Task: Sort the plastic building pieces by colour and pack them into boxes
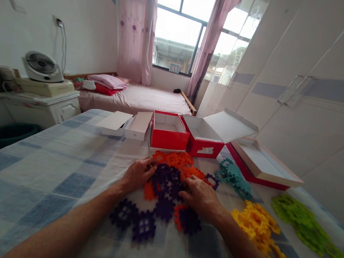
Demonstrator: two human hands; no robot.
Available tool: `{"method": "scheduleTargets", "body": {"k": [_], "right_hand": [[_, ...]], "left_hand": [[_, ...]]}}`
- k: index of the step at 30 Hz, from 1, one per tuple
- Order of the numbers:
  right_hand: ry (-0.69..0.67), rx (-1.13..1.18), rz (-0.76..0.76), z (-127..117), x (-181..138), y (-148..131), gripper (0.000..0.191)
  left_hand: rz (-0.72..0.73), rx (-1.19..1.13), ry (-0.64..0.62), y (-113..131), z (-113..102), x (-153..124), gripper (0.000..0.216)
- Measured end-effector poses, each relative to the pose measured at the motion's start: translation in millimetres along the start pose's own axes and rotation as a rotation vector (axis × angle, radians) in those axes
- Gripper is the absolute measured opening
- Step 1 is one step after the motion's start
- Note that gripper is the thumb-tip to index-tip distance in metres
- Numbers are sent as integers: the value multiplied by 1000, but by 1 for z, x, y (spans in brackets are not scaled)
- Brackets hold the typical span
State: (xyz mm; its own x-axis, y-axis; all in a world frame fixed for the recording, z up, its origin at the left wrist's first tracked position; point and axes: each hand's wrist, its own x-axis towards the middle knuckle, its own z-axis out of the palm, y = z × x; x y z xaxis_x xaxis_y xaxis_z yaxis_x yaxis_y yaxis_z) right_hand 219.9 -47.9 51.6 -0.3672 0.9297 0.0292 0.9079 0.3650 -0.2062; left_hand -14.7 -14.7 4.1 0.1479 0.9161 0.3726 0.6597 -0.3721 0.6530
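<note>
A pile of dark purple interlocking plastic pieces (pixel 167 183) lies on the bed in front of me, with orange pieces (pixel 176 159) behind and under it. My left hand (pixel 139 173) rests against the pile's left edge, fingers apart and pointing inward. On the other side, my right hand (pixel 201 194) touches purple and orange pieces, with thumb and fingers spread. It is unclear whether its fingertips grip any one piece. Nearer to me lie loose purple window-shaped pieces (pixel 144 226). One purple piece (pixel 190 221) overlaps an orange one at its left.
Right of the pile are heaps of teal pieces (pixel 233 177), yellow pieces (pixel 257 223) and green pieces (pixel 302 224). Behind stand an open red box (pixel 169 139), a red box with raised lid (pixel 204 147), a shallow box (pixel 269 163) and small white boxes (pixel 137 126).
</note>
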Motion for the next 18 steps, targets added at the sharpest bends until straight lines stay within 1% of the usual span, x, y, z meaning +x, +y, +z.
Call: {"method": "scheduleTargets", "body": {"k": [2, 4, 5, 7, 9, 10, 12, 15, 18], "right_hand": [[89, 11, -11, 4, -3, -7, 25], [168, 57, -85, 6, -5, -17, 28], [183, 82, -140, 7, -5, -23, 31], [174, 103, -235, 9, -5, -34, 44], [161, 69, -250, 13, -1, -43, 56], [153, 48, -241, 16, 1, -46, 57], [129, 50, -220, 22, 6, -49, 53], [115, 192, -214, 25, 9, -48, 37], [133, 362, -242, 15, 7, -38, 26]], "left_hand": [[-3, -19, 2, 2, 0, 0, 27], [-12, -59, 7, 4, -1, -1, 27], [-18, -82, 10, 4, -1, -1, 27], [-34, -128, 13, 3, -1, -1, 28], [-54, -171, 13, 3, -1, -1, 30], [-64, -191, 10, 2, 0, -1, 30], [-83, -233, 1, 2, 0, -1, 31], [-78, -283, -15, 0, 0, -1, 31], [-48, -285, -24, -1, 0, -1, 29]]}}
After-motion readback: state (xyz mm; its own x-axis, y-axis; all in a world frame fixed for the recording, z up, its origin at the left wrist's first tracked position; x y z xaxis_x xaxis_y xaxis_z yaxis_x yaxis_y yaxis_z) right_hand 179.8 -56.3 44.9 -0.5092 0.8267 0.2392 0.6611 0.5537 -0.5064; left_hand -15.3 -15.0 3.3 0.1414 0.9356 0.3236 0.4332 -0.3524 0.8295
